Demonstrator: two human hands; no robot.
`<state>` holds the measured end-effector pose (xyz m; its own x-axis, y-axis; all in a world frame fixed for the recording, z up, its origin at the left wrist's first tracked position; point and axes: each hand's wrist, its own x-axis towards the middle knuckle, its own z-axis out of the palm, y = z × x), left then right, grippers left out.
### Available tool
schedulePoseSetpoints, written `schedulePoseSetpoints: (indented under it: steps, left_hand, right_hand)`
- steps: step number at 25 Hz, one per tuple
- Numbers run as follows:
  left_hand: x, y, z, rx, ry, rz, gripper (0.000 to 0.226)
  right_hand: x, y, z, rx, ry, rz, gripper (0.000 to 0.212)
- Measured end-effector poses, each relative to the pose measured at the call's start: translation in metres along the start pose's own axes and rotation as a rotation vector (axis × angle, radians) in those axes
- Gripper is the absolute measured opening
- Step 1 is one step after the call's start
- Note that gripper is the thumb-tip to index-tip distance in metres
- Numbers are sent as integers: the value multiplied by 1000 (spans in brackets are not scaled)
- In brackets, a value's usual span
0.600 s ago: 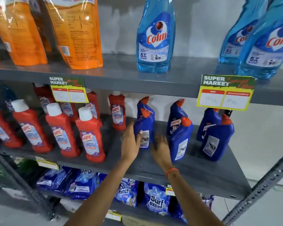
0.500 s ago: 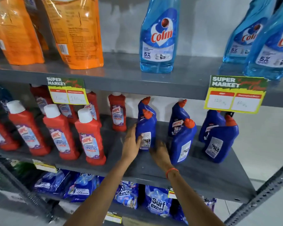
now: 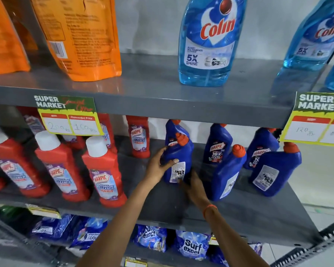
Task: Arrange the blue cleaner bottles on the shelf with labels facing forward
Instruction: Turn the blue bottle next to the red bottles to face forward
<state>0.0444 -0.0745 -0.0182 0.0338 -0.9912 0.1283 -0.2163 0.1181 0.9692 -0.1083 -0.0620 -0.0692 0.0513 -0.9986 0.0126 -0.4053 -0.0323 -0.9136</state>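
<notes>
Several dark blue cleaner bottles with orange caps stand on the grey middle shelf (image 3: 239, 214). My left hand (image 3: 158, 166) and my right hand (image 3: 193, 185) both grip the front left blue bottle (image 3: 178, 160), whose back label with a barcode faces me. Two more front bottles, the middle one (image 3: 228, 174) and the right one (image 3: 276, 170), also show their back labels. Behind them, three blue bottles show front labels, among them one at the centre back (image 3: 218, 145).
Red cleaner bottles (image 3: 102, 170) with white caps fill the left of the same shelf. Light blue glass cleaner bottles (image 3: 210, 41) and orange pouches (image 3: 81, 35) stand on the shelf above. Price tags (image 3: 68, 116) hang from its edge. Detergent packs (image 3: 191, 245) lie below.
The view has moved closer to the shelf. Both hands have closed around the front left blue bottle, the right hand shifting from the shelf beside it onto its lower right side.
</notes>
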Motion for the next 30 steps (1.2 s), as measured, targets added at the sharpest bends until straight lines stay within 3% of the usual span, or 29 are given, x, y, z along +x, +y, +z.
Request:
schedulePoseSetpoints:
  steps: [5,8,12,16,21,24,27,30]
  left_hand:
    - [-8,20,-6,-124,-15,-3,40]
    - [-22,32,7,-280,22,20,39]
    - [-31,44,37,-164,168,31,54]
    - [-22,47,34,-230,369,-36,21]
    - [-25,39,18,-312,288,45,19]
    - [-25,35,8,-338,200,77,22]
    - [-20,30,-1,-308,69,37,34]
    - [-16,25,-6,-261,-16,-6,48]
  right_hand:
    - [-11,-2,-8,140,6,-40,37]
    - [-20,-5,-10,114,100,-99,42]
    - [-35,-9,-3,38,224,-255,47]
    - [-39,-7,0,40,179,-298,60]
    - [-31,1,-13,251,-91,-185,83]
    - [-17,3,-22,280,-224,-103,74]
    - [-5,2,-22,199,-203,-68,63]
    - [-4,4,-10,182,-87,-7,64]
